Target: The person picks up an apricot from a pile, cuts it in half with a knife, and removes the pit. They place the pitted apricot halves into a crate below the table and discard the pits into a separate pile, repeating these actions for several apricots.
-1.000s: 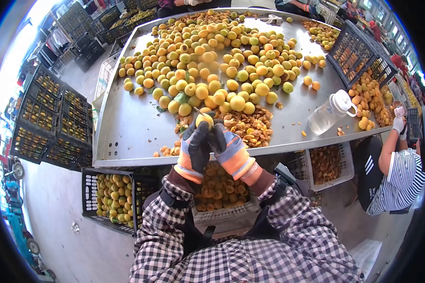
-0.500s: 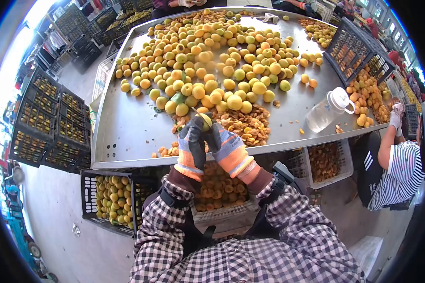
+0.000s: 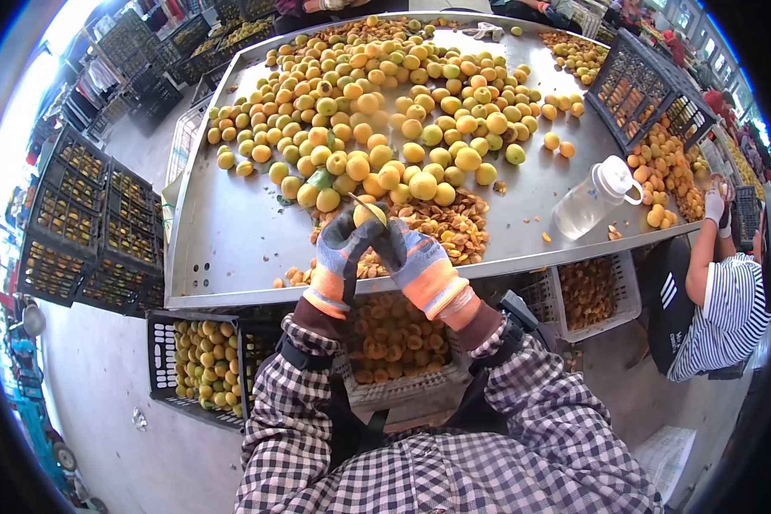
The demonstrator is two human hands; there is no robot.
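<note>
Between the gloved fingertips of both hands is a yellow apricot (image 3: 369,216), held just above the near part of the table. My left hand (image 3: 341,250) is closed on its left side, and my right hand (image 3: 413,257) grips it from the right. A thin, narrow strip (image 3: 364,204) sticks out at the top left of the fruit; whether it is a blade or a stem I cannot make out. Just beyond my hands lies a heap of split apricot pieces (image 3: 454,224). Whole apricots (image 3: 377,111) are piled behind that heap.
The metal table (image 3: 231,231) carries a water bottle (image 3: 593,201) and a tipped black crate (image 3: 647,94). Below the near edge are a crate of apricot halves (image 3: 398,343), a white crate (image 3: 630,291) and a black crate (image 3: 158,360). A person in stripes (image 3: 728,317) works at right.
Both hands have shifted slightly left with the apricot. The fruit has turned, showing a paler yellow face and more of the thin strip above it.
</note>
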